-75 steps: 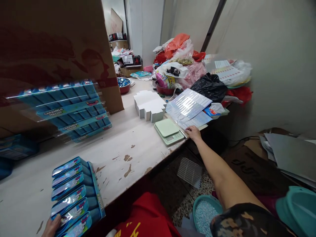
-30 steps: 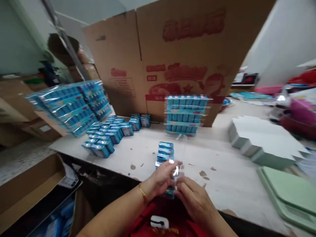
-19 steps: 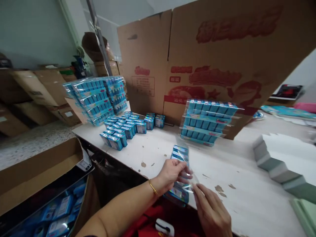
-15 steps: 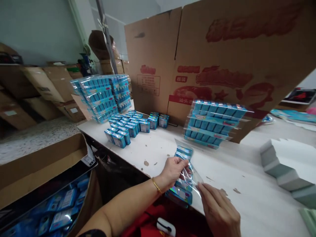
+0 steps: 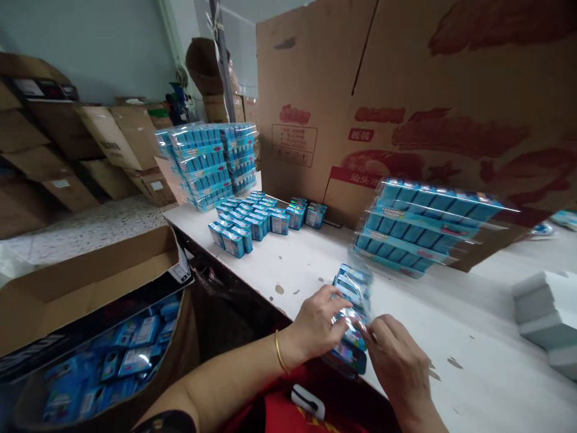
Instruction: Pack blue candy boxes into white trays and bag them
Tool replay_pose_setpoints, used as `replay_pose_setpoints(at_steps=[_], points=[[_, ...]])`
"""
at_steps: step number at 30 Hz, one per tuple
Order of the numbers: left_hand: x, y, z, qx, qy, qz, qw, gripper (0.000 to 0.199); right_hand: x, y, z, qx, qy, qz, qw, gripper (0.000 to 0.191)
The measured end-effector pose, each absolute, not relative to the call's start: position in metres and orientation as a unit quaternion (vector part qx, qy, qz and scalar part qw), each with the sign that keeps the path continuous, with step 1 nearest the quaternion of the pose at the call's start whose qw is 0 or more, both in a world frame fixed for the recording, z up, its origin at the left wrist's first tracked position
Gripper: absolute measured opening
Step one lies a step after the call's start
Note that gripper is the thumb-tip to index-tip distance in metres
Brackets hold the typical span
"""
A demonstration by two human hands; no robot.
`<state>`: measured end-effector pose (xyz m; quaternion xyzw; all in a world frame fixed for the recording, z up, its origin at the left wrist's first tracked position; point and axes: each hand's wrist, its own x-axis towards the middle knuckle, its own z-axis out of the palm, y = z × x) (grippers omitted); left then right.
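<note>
fingers (image 5: 337, 305) on film (image 5: 364, 307) — apparent covering step
left hand (image 5: 315, 322) spread over packs (image 5: 354, 356), right hand (image 5: 400, 358) seemingly pinching film — likely needs even pull

On the right stack (image 5: 419, 227), the top tray edge is reading "CARAMELO"; a word beneath is looking like "MACIZO", but blur is leaving it uncertain. The edge below is carrying similar lettering, too small for reading. On the big carton (image 5: 311, 72), a small red box is showing "板装", and a red band is starting with "汕头", then apparently "市", with the stack hiding what follows. The carton's larger red lettering is blurring, and its framed lines are staying too fine. White letters along the open box (image 5: 97, 270) are blurring too. Prints on the near packs (image 5: 354, 281) are showing nothing legible.
</note>
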<state>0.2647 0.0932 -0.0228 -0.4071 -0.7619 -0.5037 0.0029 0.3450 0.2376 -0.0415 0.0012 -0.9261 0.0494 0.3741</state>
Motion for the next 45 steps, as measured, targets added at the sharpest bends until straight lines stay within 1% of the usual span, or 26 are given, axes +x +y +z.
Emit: replay_pose_setpoints(at_steps=[5, 8, 11, 16, 18, 20, 22, 24, 26, 28, 31, 33, 35, 36, 38, 40, 41, 42, 43, 45], points=[[0.265, 0.095, -0.029, -0.345, -0.751, -0.561, -0.038, 0.023, 0.352, 0.242, -0.040, -0.006, -0.929, 0.215, 0.302, 0.027], [0.268, 0.094, -0.029, -0.330, -0.732, -0.594, -0.040, 0.023, 0.360, 0.248, -0.041, 0.008, -0.927, 0.263, 0.269, 0.027], [0.272, 0.089, -0.030, -0.337, -0.725, -0.600, -0.024, 0.024, 0.368, 0.250, -0.043, -0.017, -0.928, 0.229, 0.292, 0.028], [0.273, 0.070, -0.038, -0.405, -0.720, -0.554, 0.105, 0.021, 0.376, 0.254, -0.053, -0.090, -0.933, 0.180, 0.298, 0.025], [0.267, 0.064, -0.048, -0.391, -0.734, -0.537, 0.142, 0.016, 0.376, 0.260, -0.062, -0.144, -0.930, 0.120, 0.317, 0.024], [0.259, 0.061, -0.062, -0.348, -0.764, -0.521, 0.154, 0.010, 0.373, 0.266, -0.073, -0.193, -0.926, 0.049, 0.321, 0.024], [0.250, 0.061, -0.076, -0.317, -0.797, -0.495, 0.139, 0.008, 0.368, 0.269, -0.081, -0.217, -0.923, 0.013, 0.318, 0.026], [0.240, 0.064, -0.086, -0.304, -0.824, -0.461, 0.125, 0.013, 0.361, 0.269, -0.083, -0.197, -0.920, 0.017, 0.339, 0.031], [0.229, 0.069, -0.090, -0.315, -0.841, -0.422, 0.122, 0.020, 0.353, 0.265, -0.077, -0.138, -0.914, 0.041, 0.379, 0.036], [0.217, 0.075, -0.087, -0.334, -0.849, -0.389, 0.129, 0.025, 0.346, 0.261, -0.064, -0.071, -0.904, 0.072, 0.415, 0.041], [0.197, 0.083, -0.072, -0.359, -0.845, -0.368, 0.146, 0.026, 0.335, 0.260, -0.042, -0.020, -0.892, 0.126, 0.434, 0.043], [0.186, 0.089, -0.062, -0.351, -0.835, -0.394, 0.155, 0.027, 0.326, 0.264, -0.034, -0.047, -0.878, 0.181, 0.441, 0.042], [0.177, 0.097, -0.056, -0.290, -0.818, -0.479, 0.129, 0.030, 0.310, 0.274, -0.034, -0.130, -0.850, 0.271, 0.432, 0.041], [0.172, 0.103, -0.054, -0.238, -0.804, -0.537, 0.091, 0.033, 0.299, 0.280, -0.037, -0.178, -0.830, 0.333, 0.410, 0.043], [0.160, 0.118, -0.049, -0.107, -0.752, -0.649, -0.033, 0.036, 0.273, 0.294, -0.042, -0.251, -0.777, 0.471, 0.334, 0.050], [0.148, 0.134, -0.037, 0.000, -0.667, -0.727, -0.164, 0.029, 0.245, 0.306, -0.041, -0.271, -0.722, 0.572, 0.278, 0.055], [0.142, 0.140, -0.028, 0.030, -0.623, -0.754, -0.208, 0.025, 0.233, 0.311, -0.036, -0.264, -0.704, 0.598, 0.279, 0.057], [0.137, 0.144, -0.016, 0.041, -0.583, -0.778, -0.231, 0.022, 0.223, 0.315, -0.026, -0.246, -0.695, 0.606, 0.299, 0.058], [0.134, 0.146, -0.001, 0.028, -0.552, -0.800, -0.236, 0.019, 0.217, 0.317, -0.014, -0.220, -0.691, 0.601, 0.336, 0.058], [0.130, 0.144, 0.031, -0.048, -0.511, -0.835, -0.199, 0.019, 0.214, 0.317, 0.018, -0.151, -0.683, 0.582, 0.414, 0.059]])
